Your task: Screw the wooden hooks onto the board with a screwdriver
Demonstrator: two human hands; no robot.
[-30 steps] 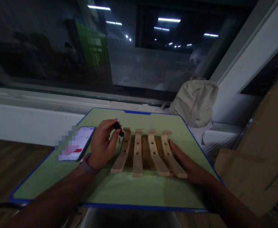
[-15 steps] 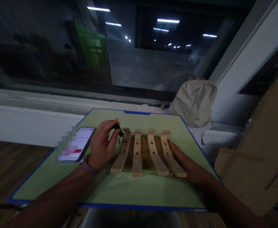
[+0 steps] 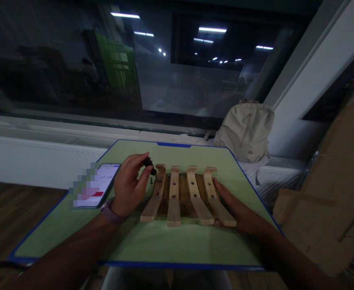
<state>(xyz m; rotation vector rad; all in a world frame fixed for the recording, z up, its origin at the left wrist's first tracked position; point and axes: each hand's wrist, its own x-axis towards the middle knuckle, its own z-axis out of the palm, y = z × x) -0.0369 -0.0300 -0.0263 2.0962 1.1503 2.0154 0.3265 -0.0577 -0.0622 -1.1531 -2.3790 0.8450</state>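
My left hand (image 3: 131, 177) is closed round the black handle of a small screwdriver (image 3: 148, 164). Its thin shaft slants down to the upper hole of the leftmost curved wooden slat. That slat is one of several light slats on a wooden rack (image 3: 174, 211) with a darker brown board beneath, each with dark holes. My right hand (image 3: 236, 205) grips the rack's right side, fingers along the edge of the rightmost slat and partly hidden under it. Beside the leftmost slat, a small dark screw (image 3: 151, 181) appears on the table.
The rack rests on a green table (image 3: 207, 249) with blue edging. A phone (image 3: 100, 183) with its screen lit lies to the left. Past the table's back right stands a beige backpack (image 3: 246, 129). Cardboard (image 3: 322, 193) leans at the right, and a dark window (image 3: 155, 80) is ahead.
The screwdriver's shaft now shows at the slat's upper hole, and my left hand's grip has shifted very slightly. My right hand stays on the rack. The camera view has moved a little.
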